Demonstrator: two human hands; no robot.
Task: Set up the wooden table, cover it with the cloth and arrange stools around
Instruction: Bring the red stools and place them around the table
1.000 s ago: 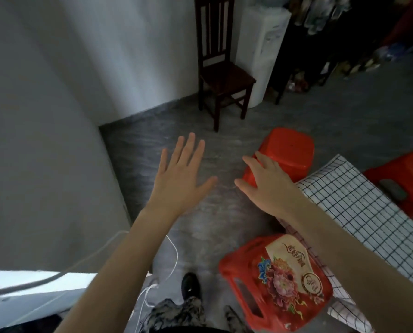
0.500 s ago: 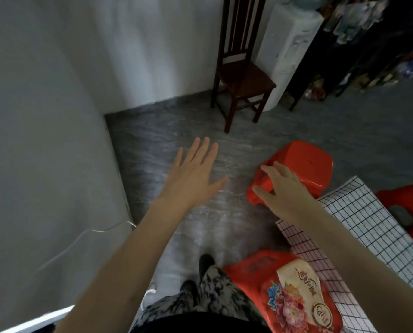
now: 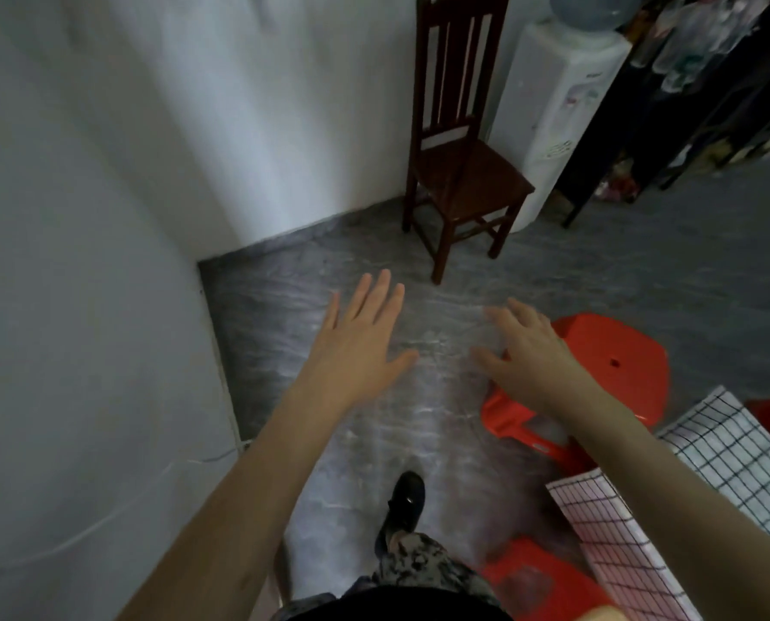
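a person's left hand (image 3: 359, 347) and right hand (image 3: 524, 354) reach forward, palms down and fingers spread, both empty, above a grey floor (image 3: 374, 441). a red plastic stool (image 3: 607, 369) stands just right of the right hand, whose wrist overlaps the stool's near edge in view; contact cannot be told. nearer than that stool, a black-and-white checked cloth (image 3: 723, 459) covers the surface at the right edge. a second red stool (image 3: 535, 580) sits nearer still, beside a black shoe (image 3: 404, 499). beyond the first stool, a dark wooden chair (image 3: 463, 159) stands at the white wall (image 3: 82, 262), a water dispenser (image 3: 553, 100) beside it.
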